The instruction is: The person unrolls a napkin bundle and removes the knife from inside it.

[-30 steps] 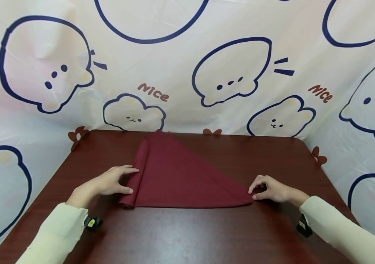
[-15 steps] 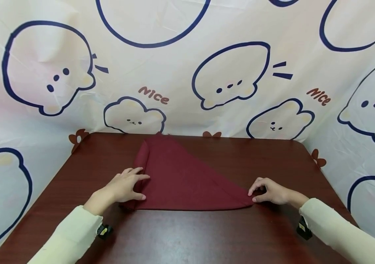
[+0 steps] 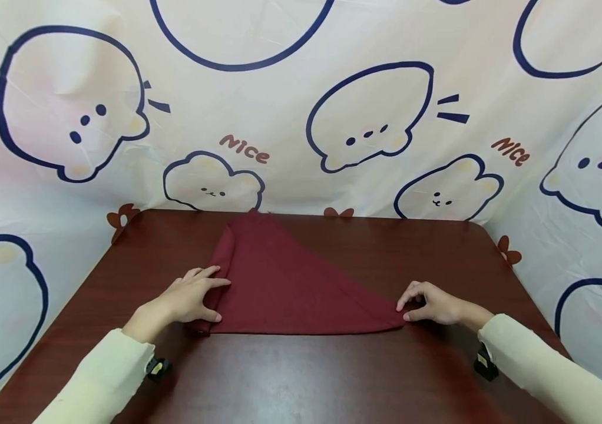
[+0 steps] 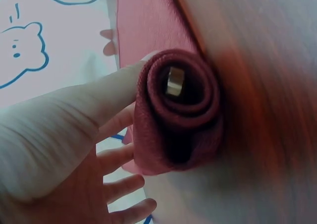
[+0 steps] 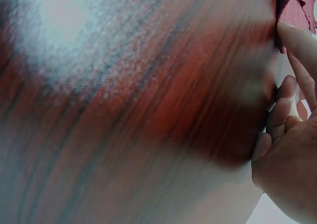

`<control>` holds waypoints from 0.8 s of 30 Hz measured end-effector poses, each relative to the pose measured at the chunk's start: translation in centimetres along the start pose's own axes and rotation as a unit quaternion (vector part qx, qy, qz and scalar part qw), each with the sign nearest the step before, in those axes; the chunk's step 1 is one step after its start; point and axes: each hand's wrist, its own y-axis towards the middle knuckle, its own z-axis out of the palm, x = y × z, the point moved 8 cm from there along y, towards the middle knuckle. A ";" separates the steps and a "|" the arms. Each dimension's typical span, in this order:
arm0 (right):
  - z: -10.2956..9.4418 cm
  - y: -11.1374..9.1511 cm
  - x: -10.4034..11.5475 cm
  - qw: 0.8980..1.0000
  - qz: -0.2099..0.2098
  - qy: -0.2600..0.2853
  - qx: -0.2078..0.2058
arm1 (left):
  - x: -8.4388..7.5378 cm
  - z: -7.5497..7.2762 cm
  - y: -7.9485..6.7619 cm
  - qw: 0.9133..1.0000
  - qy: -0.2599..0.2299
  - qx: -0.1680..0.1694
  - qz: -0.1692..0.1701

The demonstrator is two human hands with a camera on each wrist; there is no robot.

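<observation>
A dark red cloth point(image 3: 290, 282) lies spread in a rough triangle, its left side wound into a roll point(image 3: 222, 253). My left hand point(image 3: 184, 297) rests on the near part of that roll, thumb and fingers spread across it. In the left wrist view the roll's end point(image 4: 210, 92) shows layered coils, with a small pale tan patch deep inside. The left thumb lies along the roll's top side, and the other fingers extend beyond it. At the cloth's right corner, my right hand point(image 3: 436, 303) pinches the tip between thumb and forefinger, its other fingers bent.
The cloth lies on a brown wood-grain table point(image 3: 290, 377) with rounded far corners. A white sheet point(image 3: 290, 118) printed with cartoon bears hangs behind it and along both sides. The cloth's far tip reaches the table's back edge.
My left hand has moved from the roll's left side to farther over its top, then slightly back left. The right hand has stayed at the cloth's corner.
</observation>
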 end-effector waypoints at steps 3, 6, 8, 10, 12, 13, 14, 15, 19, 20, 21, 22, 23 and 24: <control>-0.1 0.1 0.1 1.000 -0.004 -0.001 -0.002 | 0.7 -0.4 -0.1 1.000 -0.009 0.007 -0.001; -0.1 0.1 0.1 1.000 -0.004 -0.002 -0.002 | 1.5 -0.7 -0.2 1.000 -0.019 0.017 -0.003; -0.1 0.1 0.0 1.000 -0.003 -0.003 -0.003 | 1.9 -1.0 -0.3 0.999 -0.025 0.022 -0.003; -0.2 0.2 0.0 1.000 -0.002 -0.003 -0.004 | 2.4 -1.3 -0.5 0.999 -0.031 0.027 -0.003; -0.2 0.2 0.0 1.000 -0.001 -0.004 -0.005 | 2.8 -1.6 -0.7 0.999 -0.039 0.031 -0.005; -0.2 0.2 0.0 1.000 -0.002 -0.005 -0.006 | 3.0 -1.8 -0.8 0.999 -0.042 0.031 -0.007; -0.3 0.2 0.0 1.000 -0.003 -0.006 -0.006 | 3.2 -1.9 -0.9 0.998 -0.045 0.032 -0.008; -0.3 0.2 0.0 1.000 -0.003 -0.006 -0.006 | 3.5 -1.9 -1.0 0.998 -0.049 0.033 -0.010; -0.2 0.2 -0.1 1.000 -0.003 -0.007 -0.004 | 4.2 -1.8 -1.4 0.997 -0.062 0.033 -0.010; -0.2 0.2 -0.1 1.000 -0.004 -0.007 -0.004 | 4.4 -1.8 -1.5 0.997 -0.066 0.035 -0.009; -0.1 0.2 -0.1 1.000 -0.004 -0.006 -0.004 | 4.5 -1.8 -1.6 0.997 -0.068 0.036 -0.009; -0.1 0.1 -0.1 1.000 -0.005 -0.006 -0.004 | 4.6 -1.7 -1.6 0.997 -0.071 0.035 -0.007; -0.1 0.1 -0.1 1.000 -0.005 -0.006 -0.004 | 4.7 -1.7 -1.7 0.997 -0.073 0.036 -0.008; -0.1 0.2 -0.1 1.000 -0.006 -0.006 -0.004 | 4.8 -1.7 -1.8 0.996 -0.075 0.036 -0.010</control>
